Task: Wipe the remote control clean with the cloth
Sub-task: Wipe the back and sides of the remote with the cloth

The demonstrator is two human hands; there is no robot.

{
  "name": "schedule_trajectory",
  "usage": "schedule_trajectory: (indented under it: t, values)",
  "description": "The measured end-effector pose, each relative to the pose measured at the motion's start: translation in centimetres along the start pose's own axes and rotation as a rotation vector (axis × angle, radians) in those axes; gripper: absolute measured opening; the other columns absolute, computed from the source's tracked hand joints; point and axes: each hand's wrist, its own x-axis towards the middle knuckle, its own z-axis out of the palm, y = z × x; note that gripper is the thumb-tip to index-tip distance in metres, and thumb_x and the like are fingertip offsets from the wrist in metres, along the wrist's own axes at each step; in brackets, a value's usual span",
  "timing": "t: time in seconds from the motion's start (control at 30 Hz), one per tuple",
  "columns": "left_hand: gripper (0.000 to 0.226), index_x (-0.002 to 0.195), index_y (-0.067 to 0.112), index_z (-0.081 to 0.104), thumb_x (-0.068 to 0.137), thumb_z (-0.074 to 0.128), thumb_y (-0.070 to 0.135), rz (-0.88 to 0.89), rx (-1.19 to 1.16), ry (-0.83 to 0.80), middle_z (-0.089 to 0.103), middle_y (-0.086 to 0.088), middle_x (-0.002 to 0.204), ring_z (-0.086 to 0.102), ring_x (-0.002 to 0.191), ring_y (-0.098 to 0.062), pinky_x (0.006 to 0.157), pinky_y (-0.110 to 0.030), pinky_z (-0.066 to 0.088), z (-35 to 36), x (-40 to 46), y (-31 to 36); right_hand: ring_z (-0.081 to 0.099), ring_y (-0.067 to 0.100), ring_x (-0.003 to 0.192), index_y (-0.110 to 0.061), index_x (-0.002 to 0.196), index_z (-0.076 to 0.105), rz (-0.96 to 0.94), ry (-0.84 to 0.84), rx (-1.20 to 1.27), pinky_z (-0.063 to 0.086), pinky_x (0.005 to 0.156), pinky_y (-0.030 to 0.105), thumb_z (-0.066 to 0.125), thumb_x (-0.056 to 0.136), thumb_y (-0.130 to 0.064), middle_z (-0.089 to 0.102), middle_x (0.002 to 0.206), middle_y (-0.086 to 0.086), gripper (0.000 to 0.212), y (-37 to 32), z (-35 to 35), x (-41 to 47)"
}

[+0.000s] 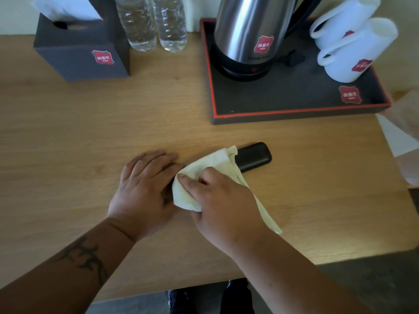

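Note:
A black remote control [254, 156] lies slanted on the wooden table [79, 137]; only its far end shows. The rest is covered by a pale yellow cloth [217, 163] and my hands. My right hand [222, 200] presses the bunched cloth down on the remote's near part, and a tail of cloth trails out to the right. My left hand [145, 189] lies flat over the remote's near end, fingers stretched out along it, holding it against the table.
A black tray with a red rim [294, 114] at the back right carries a steel kettle [249, 35] and two white mugs [353, 48]. A dark tissue box [84, 55] and two water bottles [154, 23] stand at the back. White paper [394, 137] lies at the right edge.

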Motion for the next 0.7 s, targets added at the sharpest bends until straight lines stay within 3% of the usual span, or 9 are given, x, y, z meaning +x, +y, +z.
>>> schedule_trajectory:
  t: [0.07,0.17,0.27,0.4,0.5,0.57,0.63,0.7]
  values:
    - [0.058,0.127,0.021,0.064,0.083,0.058,0.058,-0.001,0.009,-0.012,0.057,0.002,0.14,0.043,0.138,-0.022,0.116,-0.048,0.028,0.0,0.1,0.1,0.054,0.01,0.07,-0.032,0.137,0.057,0.061,0.038,0.001,0.035,0.046,0.024,0.074,0.073,-0.031,0.052,0.091,-0.007,0.066,1.0,0.0,-0.3]
    - [0.064,0.127,0.022,0.063,0.081,0.058,0.065,-0.006,0.019,-0.021,0.057,0.002,0.139,0.044,0.138,-0.023,0.115,-0.05,0.029,-0.2,0.2,0.3,0.054,0.011,0.066,-0.033,0.138,0.056,0.156,0.122,0.013,0.044,0.044,0.026,0.071,0.075,-0.029,0.054,0.09,-0.006,0.064,2.4,-0.2,-0.3]
    - [0.064,0.129,0.025,0.061,0.082,0.053,0.068,-0.02,0.021,-0.046,0.055,0.004,0.141,0.041,0.14,-0.022,0.117,-0.047,0.026,-0.4,0.2,0.3,0.05,0.009,0.063,-0.034,0.137,0.056,0.234,0.178,0.007,0.043,0.045,0.023,0.057,0.078,-0.033,0.057,0.09,-0.006,0.059,4.0,-0.8,-0.3]
    - [0.064,0.132,0.027,0.058,0.085,0.049,0.069,-0.018,0.003,-0.071,0.052,0.005,0.144,0.037,0.142,-0.02,0.117,-0.048,0.025,-0.6,0.2,0.3,0.063,0.018,0.076,-0.04,0.135,0.056,0.354,0.21,0.036,0.043,0.06,0.025,0.047,0.085,-0.035,0.063,0.104,-0.004,0.051,6.2,-2.2,-0.2]
    - [0.063,0.132,0.028,0.057,0.086,0.049,0.069,-0.017,-0.009,-0.079,0.051,0.006,0.144,0.035,0.143,-0.018,0.119,-0.046,0.022,-0.8,0.2,0.3,0.063,0.028,0.084,-0.04,0.13,0.057,0.522,0.242,0.016,0.041,0.066,0.029,0.052,0.093,-0.03,0.062,0.1,0.002,0.038,9.3,-3.2,0.1]
    - [0.062,0.133,0.029,0.056,0.086,0.05,0.069,-0.007,-0.01,-0.081,0.051,0.007,0.144,0.035,0.143,-0.017,0.12,-0.044,0.02,-0.8,0.2,0.2,0.061,0.025,0.082,-0.037,0.126,0.06,0.626,0.279,0.046,0.044,0.067,0.031,0.049,0.096,-0.035,0.064,0.098,0.004,0.033,11.2,-4.3,-0.2]
    - [0.062,0.134,0.029,0.056,0.087,0.05,0.069,0.005,-0.011,-0.084,0.05,0.007,0.144,0.035,0.143,-0.017,0.12,-0.044,0.021,-0.8,0.1,0.1,0.059,0.022,0.081,-0.035,0.123,0.062,0.62,0.317,0.089,0.044,0.067,0.031,0.049,0.095,-0.035,0.065,0.097,0.002,0.031,11.2,-5.3,-0.5]
    - [0.063,0.134,0.029,0.055,0.087,0.049,0.07,0.001,-0.008,-0.081,0.05,0.006,0.145,0.035,0.142,-0.018,0.119,-0.045,0.021,-0.8,0.2,0.0,0.059,0.024,0.082,-0.034,0.118,0.064,0.496,0.321,0.096,0.043,0.068,0.031,0.054,0.092,-0.031,0.062,0.092,0.0,0.028,8.9,-6.0,0.2]
